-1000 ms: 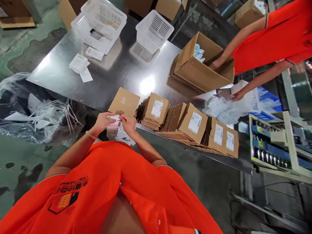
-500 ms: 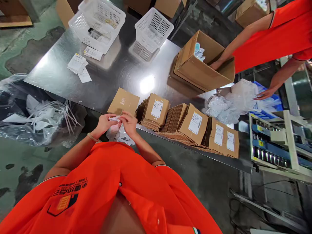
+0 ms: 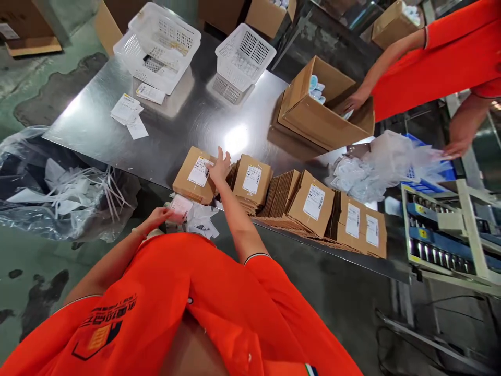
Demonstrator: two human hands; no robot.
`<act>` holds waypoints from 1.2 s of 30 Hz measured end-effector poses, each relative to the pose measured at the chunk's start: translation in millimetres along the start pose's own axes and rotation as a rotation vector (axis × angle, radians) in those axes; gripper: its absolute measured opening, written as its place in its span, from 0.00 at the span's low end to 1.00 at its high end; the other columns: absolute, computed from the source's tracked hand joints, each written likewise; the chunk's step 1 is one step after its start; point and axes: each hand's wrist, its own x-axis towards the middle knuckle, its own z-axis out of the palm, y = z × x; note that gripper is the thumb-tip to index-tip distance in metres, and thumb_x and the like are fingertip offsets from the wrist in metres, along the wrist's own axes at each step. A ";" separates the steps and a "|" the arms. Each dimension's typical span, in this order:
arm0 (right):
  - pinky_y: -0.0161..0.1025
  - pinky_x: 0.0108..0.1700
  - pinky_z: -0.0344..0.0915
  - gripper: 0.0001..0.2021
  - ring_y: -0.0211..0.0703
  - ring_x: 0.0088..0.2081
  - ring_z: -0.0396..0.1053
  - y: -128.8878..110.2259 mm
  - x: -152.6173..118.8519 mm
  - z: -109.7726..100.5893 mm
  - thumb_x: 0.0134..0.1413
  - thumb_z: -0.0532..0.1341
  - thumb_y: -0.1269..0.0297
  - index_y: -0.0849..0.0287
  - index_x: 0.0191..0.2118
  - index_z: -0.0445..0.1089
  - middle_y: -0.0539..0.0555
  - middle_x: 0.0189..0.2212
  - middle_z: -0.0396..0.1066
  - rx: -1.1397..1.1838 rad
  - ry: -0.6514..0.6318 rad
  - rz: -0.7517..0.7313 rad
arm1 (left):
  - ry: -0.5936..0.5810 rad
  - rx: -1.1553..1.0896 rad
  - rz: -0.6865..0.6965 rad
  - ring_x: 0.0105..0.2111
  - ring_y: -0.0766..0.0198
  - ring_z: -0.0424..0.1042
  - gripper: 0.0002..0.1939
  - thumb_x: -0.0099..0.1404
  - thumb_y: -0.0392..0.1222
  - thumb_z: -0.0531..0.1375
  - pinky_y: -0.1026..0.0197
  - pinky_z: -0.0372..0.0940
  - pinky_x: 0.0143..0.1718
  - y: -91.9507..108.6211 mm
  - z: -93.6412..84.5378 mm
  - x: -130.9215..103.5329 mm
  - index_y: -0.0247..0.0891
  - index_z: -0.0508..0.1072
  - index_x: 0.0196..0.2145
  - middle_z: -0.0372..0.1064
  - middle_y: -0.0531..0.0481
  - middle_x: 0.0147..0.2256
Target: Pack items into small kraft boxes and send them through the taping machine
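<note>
My right hand [image 3: 219,168] is over the leftmost stack of flat brown cardboard [image 3: 191,189], fingers spread. Its fingertips touch the right edge of a white printed label [image 3: 199,171] lying on the top piece. Lower left, by the table's front edge, my left hand [image 3: 159,216] is closed at the edge of a pinkish-white paper sheet [image 3: 180,207]. Crumpled white and clear scraps [image 3: 201,219] hang beside that sheet. Right of my right hand stands another cardboard stack with a white label [image 3: 252,179] on top.
More labelled cardboard stacks [image 3: 313,201] line the table's front edge. White baskets [image 3: 245,57] and loose labels [image 3: 127,112] sit farther back. A person's hand [image 3: 357,99] reaches into an open carton [image 3: 313,125]. A scrap bag [image 3: 66,193] stands left; a rack [image 3: 438,230] stands right.
My hands have moved apart from their shared pinch on a label. The right went forward onto the leftmost stack, whose top now bears a white label; the left drew back and down with the sheet.
</note>
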 end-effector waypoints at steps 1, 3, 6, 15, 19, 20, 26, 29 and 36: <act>0.63 0.74 0.58 0.34 0.66 0.78 0.52 -4.7 -7.7 3.8 0.68 0.67 0.56 0.57 0.75 0.64 0.70 0.78 0.56 -0.014 0.004 -0.055 | 0.032 0.030 0.030 0.28 0.52 0.75 0.37 0.45 0.80 0.71 0.55 0.70 0.30 -1.0 -7.2 -4.2 0.39 0.78 0.23 0.73 0.47 0.21; 0.64 0.78 0.52 0.38 0.66 0.82 0.45 -14.8 -20.4 11.8 0.72 0.64 0.50 0.60 0.80 0.58 0.71 0.81 0.50 -0.016 -0.064 -0.205 | 0.108 0.080 0.084 0.30 0.53 0.74 0.35 0.55 0.79 0.65 0.56 0.68 0.31 5.3 -17.3 -7.2 0.40 0.79 0.24 0.75 0.45 0.24; 0.63 0.81 0.46 0.38 0.63 0.83 0.45 -19.9 -28.9 17.4 0.77 0.58 0.48 0.65 0.80 0.55 0.74 0.81 0.50 -0.022 -0.231 -0.300 | 0.227 0.160 0.211 0.31 0.57 0.73 0.24 0.59 0.64 0.67 0.59 0.68 0.35 30.9 -18.0 5.6 0.39 0.85 0.36 0.80 0.47 0.31; 0.57 0.66 0.70 0.17 0.68 0.63 0.74 29.7 -56.8 -2.1 0.75 0.60 0.57 0.68 0.54 0.74 0.78 0.59 0.73 0.106 -0.081 0.229 | 0.250 0.264 0.287 0.45 0.45 0.82 0.27 0.55 0.45 0.71 0.53 0.74 0.50 75.5 5.2 41.4 0.36 0.86 0.53 0.84 0.43 0.38; 0.54 0.58 0.74 0.12 0.62 0.53 0.78 45.7 -52.7 -39.7 0.76 0.56 0.59 0.60 0.51 0.73 0.68 0.50 0.77 0.129 -0.016 0.323 | 0.092 0.159 0.324 0.57 0.40 0.80 0.34 0.56 0.55 0.74 0.48 0.74 0.60 83.8 19.6 27.6 0.33 0.85 0.56 0.85 0.36 0.52; 0.54 0.58 0.74 0.12 0.61 0.52 0.78 56.2 -49.0 -59.7 0.77 0.54 0.60 0.58 0.50 0.73 0.66 0.48 0.77 0.122 0.005 0.328 | 0.051 0.126 0.337 0.57 0.40 0.79 0.36 0.56 0.59 0.75 0.48 0.74 0.59 86.1 22.4 22.9 0.34 0.85 0.56 0.84 0.36 0.53; 0.63 0.63 0.67 0.16 0.68 0.65 0.70 108.1 -51.5 -167.7 0.74 0.56 0.65 0.61 0.57 0.77 0.76 0.60 0.73 -0.124 0.246 0.436 | -0.085 -0.029 0.272 0.46 0.46 0.82 0.38 0.49 0.64 0.79 0.50 0.77 0.50 93.6 17.1 -12.1 0.35 0.86 0.50 0.85 0.39 0.48; 0.62 0.66 0.65 0.20 0.66 0.71 0.63 80.0 -74.6 -135.9 0.66 0.65 0.64 0.60 0.62 0.76 0.73 0.67 0.69 -0.026 0.209 0.025 | -0.083 -0.131 0.296 0.45 0.52 0.81 0.42 0.45 0.51 0.82 0.54 0.77 0.48 98.3 8.1 -25.5 0.35 0.83 0.57 0.84 0.40 0.51; 0.36 0.34 0.63 0.17 0.39 0.30 0.64 -12.7 -159.3 29.1 0.53 0.75 0.50 0.57 0.31 0.72 0.45 0.24 0.67 0.799 -0.745 -0.230 | 0.461 -0.625 0.240 0.31 0.63 0.78 0.43 0.48 0.40 0.82 0.63 0.72 0.37 88.0 -30.8 -8.0 0.34 0.77 0.61 0.78 0.53 0.33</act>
